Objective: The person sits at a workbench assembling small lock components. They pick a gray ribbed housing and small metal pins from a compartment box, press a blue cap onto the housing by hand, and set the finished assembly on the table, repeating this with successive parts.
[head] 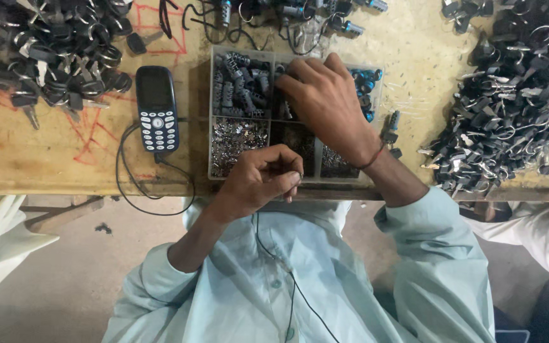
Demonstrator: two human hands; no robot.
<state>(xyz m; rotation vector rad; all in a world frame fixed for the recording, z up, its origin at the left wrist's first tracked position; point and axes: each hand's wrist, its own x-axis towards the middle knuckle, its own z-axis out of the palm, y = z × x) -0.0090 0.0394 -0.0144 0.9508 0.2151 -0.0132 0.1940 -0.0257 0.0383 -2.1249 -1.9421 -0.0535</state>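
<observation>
One clear compartment tray (211, 114) sits on the workbench (408, 57), with one dark keypad phone (157, 109) to its left and two big heaps of black-headed keys (509, 101) (too many to count). The right hand (325, 101) reaches into an upper compartment, its fingertips hidden among dark small cylinders (243, 86). The left hand (263, 178) is curled narrow just before the tray's near edge, pinching something too small to make out.
</observation>
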